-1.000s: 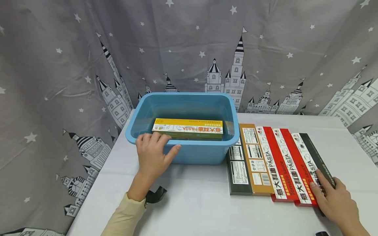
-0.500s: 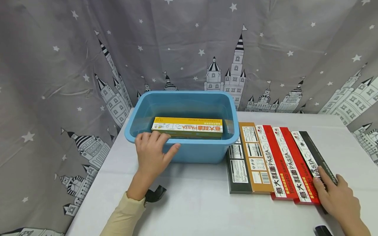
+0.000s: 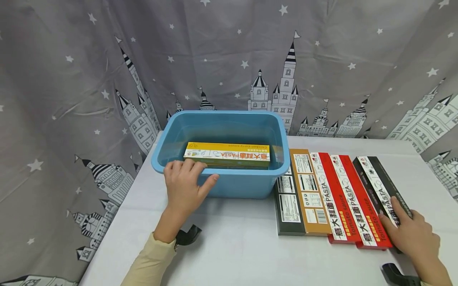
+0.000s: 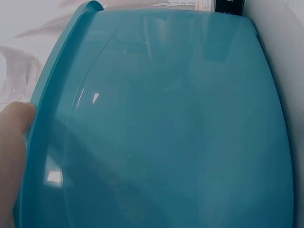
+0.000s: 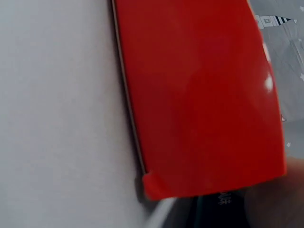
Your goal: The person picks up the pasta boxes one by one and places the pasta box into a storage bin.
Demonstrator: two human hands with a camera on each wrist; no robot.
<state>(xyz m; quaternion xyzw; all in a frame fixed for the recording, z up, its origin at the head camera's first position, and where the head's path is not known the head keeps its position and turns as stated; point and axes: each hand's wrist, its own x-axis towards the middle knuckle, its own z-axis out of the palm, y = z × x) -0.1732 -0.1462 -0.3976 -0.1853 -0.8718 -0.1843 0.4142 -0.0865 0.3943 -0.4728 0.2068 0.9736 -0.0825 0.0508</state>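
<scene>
My left hand (image 3: pixel 184 186) hooks its fingers over the near rim of a blue plastic bin (image 3: pixel 232 184), with the thumb outside the wall. Inside the bin lies a yellow and white pasta box (image 3: pixel 229 153). At the right, my right hand (image 3: pixel 411 234) grips the near end of a black pasta box (image 3: pixel 375 178) with a white printed strip, thumb on its left side. Beside it lies a red tomato sauce pasta box (image 3: pixel 352 198). The right wrist view shows the red end of a box (image 5: pixel 204 104) up close, with part of a finger at the lower right.
Left of that red box lie another red pasta box (image 3: pixel 330 194), an orange-brown box (image 3: pixel 309 190) and a dark box (image 3: pixel 290 210), side by side against the bin's right side. A white table (image 3: pixel 243 246) carries everything. A grey castle-print curtain (image 3: pixel 222 47) hangs behind.
The black pasta box has shifted right with my right hand, off the neighbouring red box, and its dark left side now shows. My left hand stays on the bin rim.
</scene>
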